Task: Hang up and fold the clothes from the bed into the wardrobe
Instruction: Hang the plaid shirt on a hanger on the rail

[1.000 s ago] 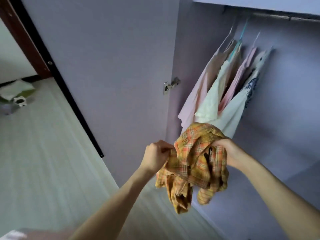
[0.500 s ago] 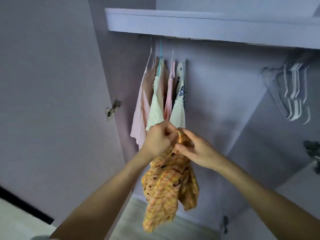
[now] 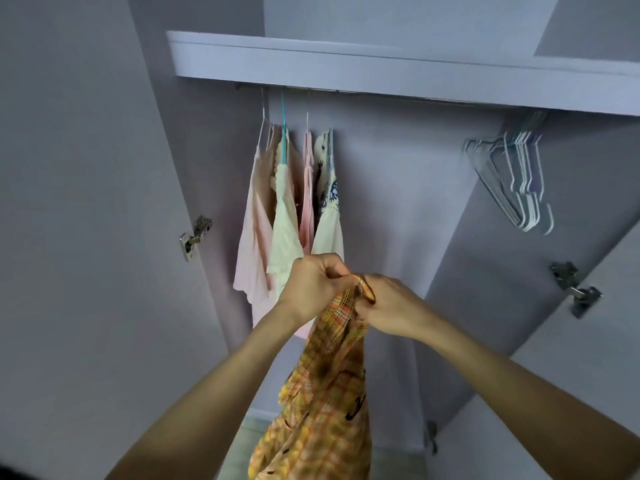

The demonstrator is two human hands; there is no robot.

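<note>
Both hands met at the centre of the frame. The left hand (image 3: 313,285) and the right hand (image 3: 388,306) each pinched the top edge of the orange plaid shirt (image 3: 325,393), which hung limp toward the bottom centre, probably so its collar could be found for a hanger. The open wardrobe (image 3: 398,60) held four pale garments (image 3: 287,216) on the rail at upper centre. Empty white hangers (image 3: 516,174) were bunched at upper right.
</note>
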